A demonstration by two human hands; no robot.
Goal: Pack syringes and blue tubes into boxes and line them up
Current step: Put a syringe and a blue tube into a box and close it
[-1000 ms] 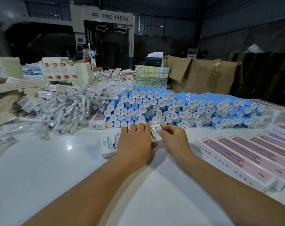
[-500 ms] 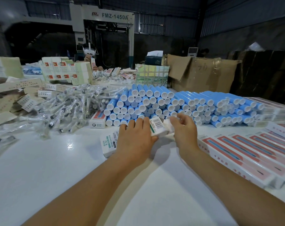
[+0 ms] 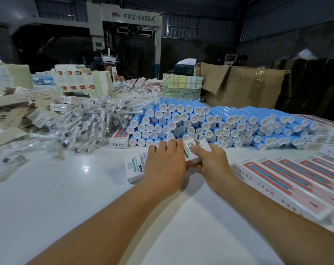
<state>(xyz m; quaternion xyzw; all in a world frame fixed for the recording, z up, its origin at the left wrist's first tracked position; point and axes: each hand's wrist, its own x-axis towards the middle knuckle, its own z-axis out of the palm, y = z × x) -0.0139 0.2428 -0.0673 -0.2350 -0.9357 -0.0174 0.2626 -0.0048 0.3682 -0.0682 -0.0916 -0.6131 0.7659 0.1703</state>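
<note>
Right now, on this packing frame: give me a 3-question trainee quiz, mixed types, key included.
1. True or false: the left hand lies on top of the white cardboard box with green lettering.
2. Multiple choice: the stacked blue plastic tubes with white caps lie
A. at the near table edge
B. behind the hands, caps toward the camera
C. inside the brown cardboard carton
3. Fill in: the right hand pinches the barcode end of the box, by its open ____.

Key: 1 true; 2 B; 3 flap. Also worth noting: the row of pink-and-white flat boxes lies to the right, and the pile of clear-wrapped syringes to the left.
</note>
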